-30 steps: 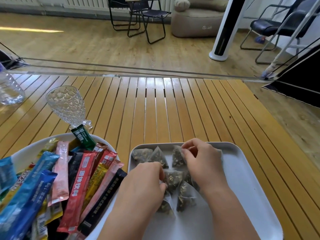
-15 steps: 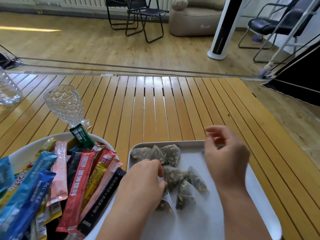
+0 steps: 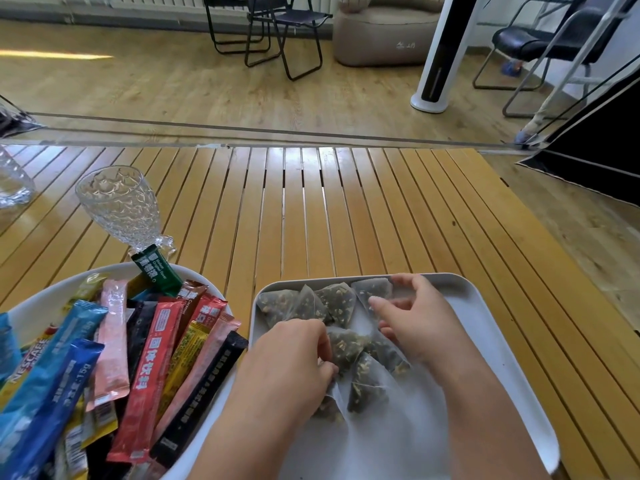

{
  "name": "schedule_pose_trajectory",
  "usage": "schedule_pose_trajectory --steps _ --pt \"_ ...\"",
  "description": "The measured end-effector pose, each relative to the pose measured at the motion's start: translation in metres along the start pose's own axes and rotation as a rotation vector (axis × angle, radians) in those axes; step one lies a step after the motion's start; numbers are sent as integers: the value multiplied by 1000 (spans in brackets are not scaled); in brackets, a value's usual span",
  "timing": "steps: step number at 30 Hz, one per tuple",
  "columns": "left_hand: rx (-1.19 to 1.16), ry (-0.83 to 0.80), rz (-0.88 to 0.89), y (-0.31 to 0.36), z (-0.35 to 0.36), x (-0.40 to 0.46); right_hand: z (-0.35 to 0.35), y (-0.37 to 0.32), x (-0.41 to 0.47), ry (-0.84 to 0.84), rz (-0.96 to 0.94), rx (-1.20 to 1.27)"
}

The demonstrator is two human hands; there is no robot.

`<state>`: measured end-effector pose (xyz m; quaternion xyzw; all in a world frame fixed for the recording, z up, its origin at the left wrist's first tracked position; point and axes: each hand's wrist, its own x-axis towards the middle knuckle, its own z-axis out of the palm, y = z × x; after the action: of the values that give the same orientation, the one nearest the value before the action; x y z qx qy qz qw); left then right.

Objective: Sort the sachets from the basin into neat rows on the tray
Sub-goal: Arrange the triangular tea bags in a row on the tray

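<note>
Both my hands work the tea sachets [image 3: 341, 303] on the tray [image 3: 491, 327]: left hand [image 3: 294, 362] pinches one, right hand [image 3: 415, 320] seemingly another. The basin [image 3: 31, 306] holds stick sachets [image 3: 149, 368], one reading NESCAFE, another 15g.

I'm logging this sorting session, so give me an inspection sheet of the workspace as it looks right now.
Surface: slatted wooden table, bare beyond the tray.
Job's things: white tray holds pyramid tea bags, a row along the far edge, others bunched near the hands; basin at left, heaped with stick sachets.
Clutter: patterned glass behind the basin; another glass object at the left edge.
Hands: left hand and right hand both curled on tea bags.
Cables: nothing seen.
Surroundings: wooden floor, folding chairs, beanbag seat, white tower fan.
</note>
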<state>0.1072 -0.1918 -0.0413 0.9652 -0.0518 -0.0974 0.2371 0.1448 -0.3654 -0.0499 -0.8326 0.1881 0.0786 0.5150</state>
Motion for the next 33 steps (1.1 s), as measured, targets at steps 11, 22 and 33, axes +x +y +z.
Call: schedule_pose_trajectory --steps 11,22,33 --pt "-73 59 14 1 1 1 -3 -4 -4 100 -113 -196" --pt "-25 90 53 -1 2 4 1 -10 -5 76 -113 -242" --pt "-13 127 26 2 3 3 -31 -11 -24 -295 -71 -439"
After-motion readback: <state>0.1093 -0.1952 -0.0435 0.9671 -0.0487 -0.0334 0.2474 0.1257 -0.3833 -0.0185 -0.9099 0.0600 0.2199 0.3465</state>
